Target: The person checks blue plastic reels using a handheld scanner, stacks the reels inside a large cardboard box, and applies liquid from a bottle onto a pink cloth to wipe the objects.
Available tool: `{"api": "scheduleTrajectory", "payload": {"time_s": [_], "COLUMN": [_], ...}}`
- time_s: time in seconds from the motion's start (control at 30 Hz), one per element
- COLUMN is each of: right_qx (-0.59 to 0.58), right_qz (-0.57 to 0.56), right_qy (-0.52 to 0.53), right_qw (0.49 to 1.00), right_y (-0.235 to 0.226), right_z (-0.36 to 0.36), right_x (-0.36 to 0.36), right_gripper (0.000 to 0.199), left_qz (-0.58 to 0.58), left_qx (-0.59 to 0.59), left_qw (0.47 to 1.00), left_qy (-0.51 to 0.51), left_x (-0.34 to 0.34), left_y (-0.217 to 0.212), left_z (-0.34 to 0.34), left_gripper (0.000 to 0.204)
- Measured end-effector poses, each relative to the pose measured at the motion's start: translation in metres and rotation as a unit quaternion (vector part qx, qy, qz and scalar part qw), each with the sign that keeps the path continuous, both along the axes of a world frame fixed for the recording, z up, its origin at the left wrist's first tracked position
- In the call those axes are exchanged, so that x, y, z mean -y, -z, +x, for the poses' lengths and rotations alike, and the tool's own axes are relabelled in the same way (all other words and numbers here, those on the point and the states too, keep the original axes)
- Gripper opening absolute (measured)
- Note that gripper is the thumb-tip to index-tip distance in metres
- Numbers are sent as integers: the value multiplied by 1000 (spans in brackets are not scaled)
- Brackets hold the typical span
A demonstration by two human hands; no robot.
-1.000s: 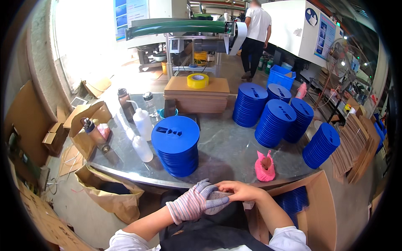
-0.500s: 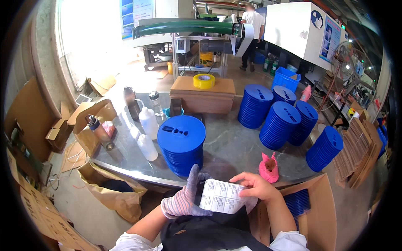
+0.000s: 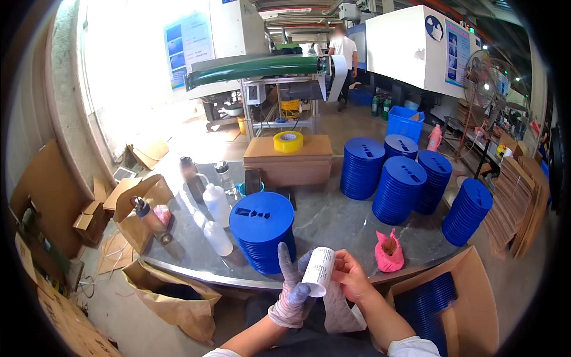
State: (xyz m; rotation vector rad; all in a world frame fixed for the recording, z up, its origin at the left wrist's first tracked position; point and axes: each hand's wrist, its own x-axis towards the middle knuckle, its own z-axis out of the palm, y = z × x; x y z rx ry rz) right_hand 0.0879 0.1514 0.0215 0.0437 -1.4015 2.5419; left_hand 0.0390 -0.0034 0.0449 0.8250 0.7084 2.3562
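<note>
My left hand (image 3: 289, 302), in a striped grey glove, grips a roll of white printed labels (image 3: 320, 269) above my lap at the table's near edge. The roll is tilted, and its round open end faces me. My bare right hand (image 3: 352, 278) has its bent fingers pressed at the roll's right side. A loose pale backing strip (image 3: 340, 315) hangs from the roll between my forearms. What lies right under the right fingertips is hidden. Just beyond my left hand stands a stack of blue plastic discs (image 3: 262, 220) with cut-out holes on top.
More blue disc stacks (image 3: 397, 184) stand at right, near a pink bag (image 3: 389, 253). White squeeze bottles (image 3: 217, 238) and a tumbler (image 3: 156, 220) are at left. Yellow tape (image 3: 288, 141) lies on cardboard. An open carton (image 3: 476, 297) holds blue discs. A person (image 3: 343, 53) stands far back.
The label roll has turned from its broad printed side to an upright tilt, end toward me. Both hands have shifted right, and more backing strip shows. My view has tilted up.
</note>
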Motion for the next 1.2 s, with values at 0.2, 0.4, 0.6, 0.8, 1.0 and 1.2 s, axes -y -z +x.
{"api": "scheduleTrajectory", "payload": {"time_s": [0.2, 0.4, 0.6, 0.8, 1.0, 1.2], "right_qx": [7, -74, 58, 30, 56, 80], "right_qz": [4, 69, 302, 459, 474, 387], "right_qy": [35, -76, -193, -201, -196, -242], "right_qw": [999, 992, 932, 865, 857, 886], "right_y": [8, -5, -20, -1, 10, 5], "right_z": [-3, 8, 22, 9, 1, 3], "right_x": [1, -22, -42, -39, -36, -38], "right_gripper": [31, 26, 30, 32, 37, 29], "left_qz": [-42, -81, -269, -266, -273, -232], "left_qx": [-6, -146, -680, -779, -783, -697], "left_qw": [999, 985, 654, 553, 547, 667], "left_qy": [11, 38, -194, -129, -115, -126], "left_x": [-1, 12, 39, 32, 27, 36], "left_y": [8, 25, 5, 7, -1, 6], "left_z": [6, -10, -35, -26, -26, -28], "left_gripper": [110, 119, 108, 71, 67, 81]}}
